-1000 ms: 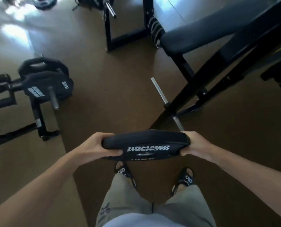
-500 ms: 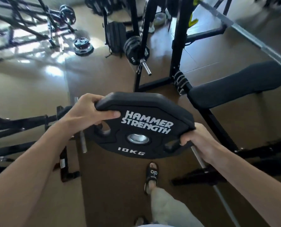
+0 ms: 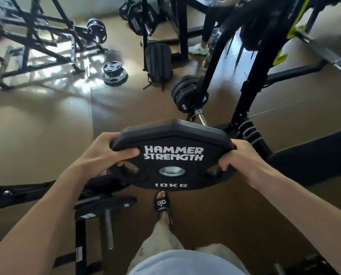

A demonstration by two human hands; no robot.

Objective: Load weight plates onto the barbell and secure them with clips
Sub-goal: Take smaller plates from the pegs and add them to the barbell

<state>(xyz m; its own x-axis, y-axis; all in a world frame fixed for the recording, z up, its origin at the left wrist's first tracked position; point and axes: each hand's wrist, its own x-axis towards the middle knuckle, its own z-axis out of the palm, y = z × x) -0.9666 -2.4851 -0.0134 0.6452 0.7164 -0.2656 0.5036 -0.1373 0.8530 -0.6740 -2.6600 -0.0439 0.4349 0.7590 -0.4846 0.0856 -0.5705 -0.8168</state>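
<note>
Both hands clamped on weight plate (image 3: 172, 155) (10KG, Hammer Strength): left hand (image 3: 108, 151) on its left rim, right hand (image 3: 238, 153) on its right. Plate held mid-air, face tilted up. Beyond it, loaded rack peg (image 3: 200, 116); backpack (image 3: 159, 60) further back.

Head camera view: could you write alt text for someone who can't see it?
Seen from above, a person's left hand and right hand grip opposite edges of a black 10 kg weight plate marked "Hammer Strength", held at waist height over a brown gym floor. Just beyond it, a steel sleeve already carries smaller plates; a backpack leans against a rack behind.
</note>
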